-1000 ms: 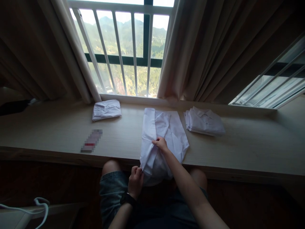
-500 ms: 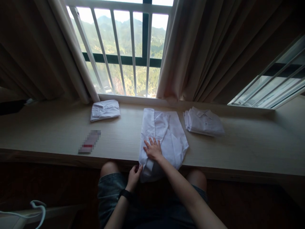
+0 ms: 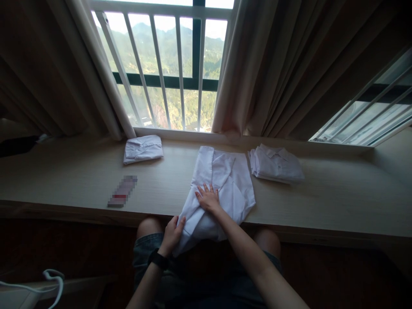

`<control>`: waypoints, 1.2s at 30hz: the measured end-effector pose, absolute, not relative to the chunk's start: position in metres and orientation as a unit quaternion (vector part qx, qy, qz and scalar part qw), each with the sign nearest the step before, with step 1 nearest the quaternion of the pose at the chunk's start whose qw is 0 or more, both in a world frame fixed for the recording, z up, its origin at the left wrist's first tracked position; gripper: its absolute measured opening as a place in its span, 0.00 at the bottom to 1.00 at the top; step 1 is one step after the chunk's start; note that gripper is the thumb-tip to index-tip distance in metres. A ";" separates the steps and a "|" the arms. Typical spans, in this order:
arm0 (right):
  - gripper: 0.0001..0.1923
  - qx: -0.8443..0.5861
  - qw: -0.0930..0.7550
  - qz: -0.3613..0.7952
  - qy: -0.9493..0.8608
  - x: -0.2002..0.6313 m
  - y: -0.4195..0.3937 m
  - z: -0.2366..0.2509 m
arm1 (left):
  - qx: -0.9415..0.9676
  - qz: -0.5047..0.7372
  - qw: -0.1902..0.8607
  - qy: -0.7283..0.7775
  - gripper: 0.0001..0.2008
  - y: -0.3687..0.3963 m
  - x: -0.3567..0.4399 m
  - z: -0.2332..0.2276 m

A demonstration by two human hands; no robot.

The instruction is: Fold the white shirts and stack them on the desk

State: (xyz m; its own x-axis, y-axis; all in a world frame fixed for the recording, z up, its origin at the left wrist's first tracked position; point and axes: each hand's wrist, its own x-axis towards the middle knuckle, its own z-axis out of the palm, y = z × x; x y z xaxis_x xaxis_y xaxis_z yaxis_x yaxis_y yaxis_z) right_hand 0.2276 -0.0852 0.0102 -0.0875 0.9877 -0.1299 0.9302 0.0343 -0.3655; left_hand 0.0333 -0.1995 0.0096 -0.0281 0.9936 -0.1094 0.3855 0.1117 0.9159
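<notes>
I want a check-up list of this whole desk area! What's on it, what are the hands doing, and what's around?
Surface: pale wooden desk under the window.
Job's things: white cloth shirt, partly folded, its lower end hanging off the front edge.
Clutter: small folded white garment; stack of folded white shirts; blurred flat card.
Hands: left hand grips the hanging end; right hand presses flat.
Cables: white cord, lower left.
Surroundings: beige curtains, barred window.

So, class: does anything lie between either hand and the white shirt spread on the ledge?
Nothing visible does. The right hand lies flat on the white shirt, and the left hand touches its hanging lower edge at the ledge front. The folded shirts and small flat item lie off to the sides.
</notes>
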 end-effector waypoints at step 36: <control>0.32 -0.861 0.062 0.040 -0.503 0.339 -0.099 -0.021 | 0.776 0.046 0.096 0.622 0.21 0.110 -0.017 0.120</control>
